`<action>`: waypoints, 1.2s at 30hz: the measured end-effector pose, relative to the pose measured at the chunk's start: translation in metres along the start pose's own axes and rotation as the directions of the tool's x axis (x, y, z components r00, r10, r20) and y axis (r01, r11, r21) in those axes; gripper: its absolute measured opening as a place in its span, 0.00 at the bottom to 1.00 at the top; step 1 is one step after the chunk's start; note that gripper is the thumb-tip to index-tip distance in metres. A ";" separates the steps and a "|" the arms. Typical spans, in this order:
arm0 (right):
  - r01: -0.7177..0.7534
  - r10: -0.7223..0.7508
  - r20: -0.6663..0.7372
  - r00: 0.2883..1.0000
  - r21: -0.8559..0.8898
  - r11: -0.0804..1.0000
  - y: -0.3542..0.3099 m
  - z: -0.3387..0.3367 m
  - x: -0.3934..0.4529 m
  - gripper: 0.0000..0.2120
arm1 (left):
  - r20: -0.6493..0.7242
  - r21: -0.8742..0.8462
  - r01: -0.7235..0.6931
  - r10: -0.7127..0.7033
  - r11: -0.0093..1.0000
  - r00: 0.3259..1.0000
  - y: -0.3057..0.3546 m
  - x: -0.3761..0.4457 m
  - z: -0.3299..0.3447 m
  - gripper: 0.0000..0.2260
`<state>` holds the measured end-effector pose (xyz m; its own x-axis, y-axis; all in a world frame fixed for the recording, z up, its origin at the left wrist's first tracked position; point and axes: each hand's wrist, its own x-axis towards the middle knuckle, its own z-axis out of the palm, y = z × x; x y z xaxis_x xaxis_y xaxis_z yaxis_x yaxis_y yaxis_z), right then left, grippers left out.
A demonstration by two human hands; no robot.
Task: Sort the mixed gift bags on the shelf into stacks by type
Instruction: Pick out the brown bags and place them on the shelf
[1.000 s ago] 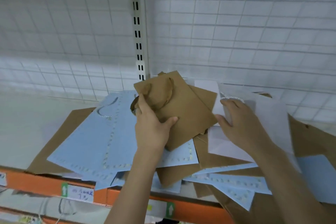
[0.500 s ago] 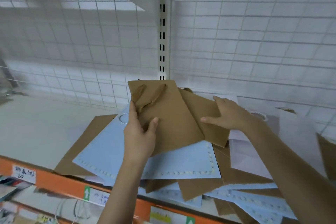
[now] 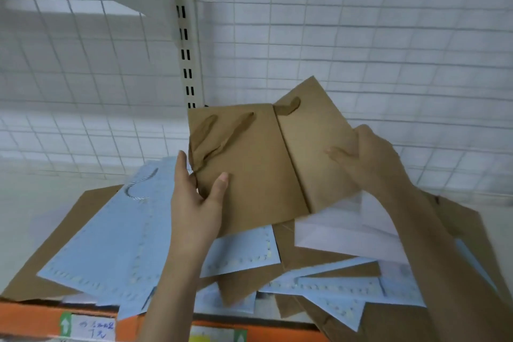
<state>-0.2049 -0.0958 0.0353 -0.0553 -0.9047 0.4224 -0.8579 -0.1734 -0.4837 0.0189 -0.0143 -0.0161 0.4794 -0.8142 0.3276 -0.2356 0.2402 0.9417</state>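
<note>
Kraft bag [image 3: 244, 169], small, flat, twisted handles up, held above the mixed heap near the shelf's middle, now with a second kraft bag [image 3: 319, 153] of the same kind butted along its right edge. Half a second ago that second bag lay lower, partly tucked beneath the first and only touched; now raised clear of the heap and tilted, top corner toward the mesh back [image 3: 388, 36]. A second ago: right hand on a white bag instead. Reads as two like bags being paired, a start on a kraft stack; bulk of the sort not yet done.

Left hand [image 3: 197, 203] clamped on the first bag's left edge, thumb on the face, fingers behind, by the handle roots. Right hand [image 3: 372, 158] gripping the second bag's right edge, thumb lying flat across the face, fingers wrapped behind.

Beneath: blue bags [image 3: 111, 244] with dotted borders fanned left and front, white bag [image 3: 341, 233] under the right forearm, larger brown bags [image 3: 458, 230] at the sides. All unsorted, overlapping, some overhanging the orange shelf edge [image 3: 33, 319] with its handwritten label [image 3: 94, 329].
</note>
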 end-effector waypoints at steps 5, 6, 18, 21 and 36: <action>-0.108 0.122 -0.085 0.989 0.145 0.983 0.067 -0.039 -0.046 0.14 | 0.091 -0.033 -0.064 0.067 0.997 0.994 0.013 -0.022 0.056 0.24; -0.141 0.155 -0.077 0.985 0.165 0.976 0.083 -0.044 -0.053 0.12 | 0.115 -0.042 -0.072 0.077 0.996 0.990 0.015 -0.029 0.069 0.23; -0.305 0.311 0.006 0.950 0.220 0.927 0.295 -0.152 -0.103 0.08 | 0.179 0.038 -0.120 0.112 0.992 0.977 0.045 -0.156 0.274 0.24; -0.346 0.346 0.032 0.938 0.193 0.918 0.344 -0.167 -0.104 0.11 | 0.236 0.059 -0.168 0.149 0.984 0.960 0.051 -0.190 0.324 0.24; -0.376 0.368 0.086 0.926 0.305 0.875 0.451 -0.185 -0.079 0.25 | 0.263 0.199 -0.140 0.085 0.970 0.961 0.065 -0.212 0.423 0.24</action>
<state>-0.6815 -0.0303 -0.0745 -0.3226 -0.9350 0.1470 -0.5742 0.0698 -0.8158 -0.4555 -0.0497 -0.0564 0.2188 -0.9010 0.3746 -0.4642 0.2416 0.8522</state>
